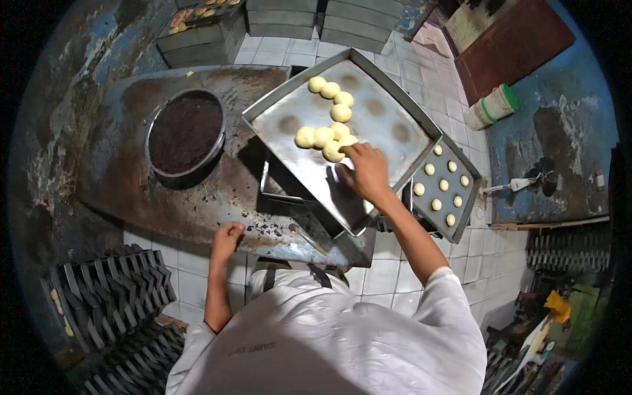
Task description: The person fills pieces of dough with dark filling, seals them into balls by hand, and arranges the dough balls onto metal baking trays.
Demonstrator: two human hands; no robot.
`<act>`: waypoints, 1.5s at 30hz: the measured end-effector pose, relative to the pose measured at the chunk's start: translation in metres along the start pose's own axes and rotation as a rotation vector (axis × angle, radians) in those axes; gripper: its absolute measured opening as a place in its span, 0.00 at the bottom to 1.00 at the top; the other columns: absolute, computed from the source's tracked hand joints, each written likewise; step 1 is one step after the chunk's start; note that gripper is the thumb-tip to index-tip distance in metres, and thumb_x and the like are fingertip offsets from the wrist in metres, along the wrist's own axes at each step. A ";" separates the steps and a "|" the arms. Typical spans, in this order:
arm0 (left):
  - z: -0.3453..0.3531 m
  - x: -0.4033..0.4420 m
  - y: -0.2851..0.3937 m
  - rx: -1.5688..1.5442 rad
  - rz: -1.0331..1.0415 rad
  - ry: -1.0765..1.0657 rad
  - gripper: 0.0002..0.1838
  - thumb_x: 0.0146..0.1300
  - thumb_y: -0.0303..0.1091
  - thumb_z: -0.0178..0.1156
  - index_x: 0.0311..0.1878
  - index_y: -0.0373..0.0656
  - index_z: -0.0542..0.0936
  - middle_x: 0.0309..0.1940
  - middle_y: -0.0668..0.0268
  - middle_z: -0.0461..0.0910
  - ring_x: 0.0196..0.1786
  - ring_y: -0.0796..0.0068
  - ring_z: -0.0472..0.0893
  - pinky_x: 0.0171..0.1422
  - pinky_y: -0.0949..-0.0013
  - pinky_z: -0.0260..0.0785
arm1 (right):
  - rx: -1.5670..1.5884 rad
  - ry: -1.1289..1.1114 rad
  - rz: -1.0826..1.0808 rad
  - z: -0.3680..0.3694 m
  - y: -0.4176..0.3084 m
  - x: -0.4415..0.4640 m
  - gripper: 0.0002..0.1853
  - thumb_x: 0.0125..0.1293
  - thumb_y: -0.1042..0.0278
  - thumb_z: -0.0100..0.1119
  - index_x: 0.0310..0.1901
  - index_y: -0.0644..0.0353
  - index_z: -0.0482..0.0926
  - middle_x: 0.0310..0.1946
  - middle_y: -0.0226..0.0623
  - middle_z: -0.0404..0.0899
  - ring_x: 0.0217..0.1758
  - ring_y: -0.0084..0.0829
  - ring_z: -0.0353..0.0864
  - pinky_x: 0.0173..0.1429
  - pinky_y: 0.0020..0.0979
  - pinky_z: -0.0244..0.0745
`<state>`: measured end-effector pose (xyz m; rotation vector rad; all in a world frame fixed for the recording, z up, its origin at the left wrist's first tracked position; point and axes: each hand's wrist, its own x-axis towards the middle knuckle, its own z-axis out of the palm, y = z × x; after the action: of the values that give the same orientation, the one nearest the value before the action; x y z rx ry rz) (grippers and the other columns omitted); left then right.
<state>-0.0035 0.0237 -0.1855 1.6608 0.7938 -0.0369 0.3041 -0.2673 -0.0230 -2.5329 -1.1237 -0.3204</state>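
My right hand (366, 172) reaches over a large metal tray (283, 164), its fingers closed on a pale yellow dough ball (347, 141) at the end of a cluster. Other dough balls (322, 137) touch one another beside it. A curved row of dough balls (342, 112) lies farther up the tray. Over the front edge of the worktable (197, 227), my left hand (227, 239) is curled closed; whatever may be inside its fingers is hidden. A round metal pan (220, 145) of dark crumbly filling (184, 135) stands farther back on the table's left part.
A smaller tray (431, 187) with several spaced dough balls sits right of the large tray. A utensil with a thin handle (309, 240) lies near the table's front edge among dark crumbs. Metal racks (112, 299) stand at lower left, stacked boxes (283, 20) at the back.
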 end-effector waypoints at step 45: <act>-0.041 -0.074 0.027 -1.240 0.040 -0.077 0.22 0.71 0.24 0.58 0.67 0.38 0.71 0.59 0.59 0.78 0.65 0.65 0.76 0.71 0.61 0.68 | 0.087 -0.453 0.461 0.203 -0.117 -0.218 0.17 0.72 0.58 0.57 0.54 0.61 0.74 0.46 0.54 0.80 0.50 0.59 0.81 0.53 0.54 0.76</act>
<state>-0.0617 0.0240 -0.1187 0.4882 0.5196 0.3528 0.0852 -0.2585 -0.2570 -2.7553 -0.6269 0.4287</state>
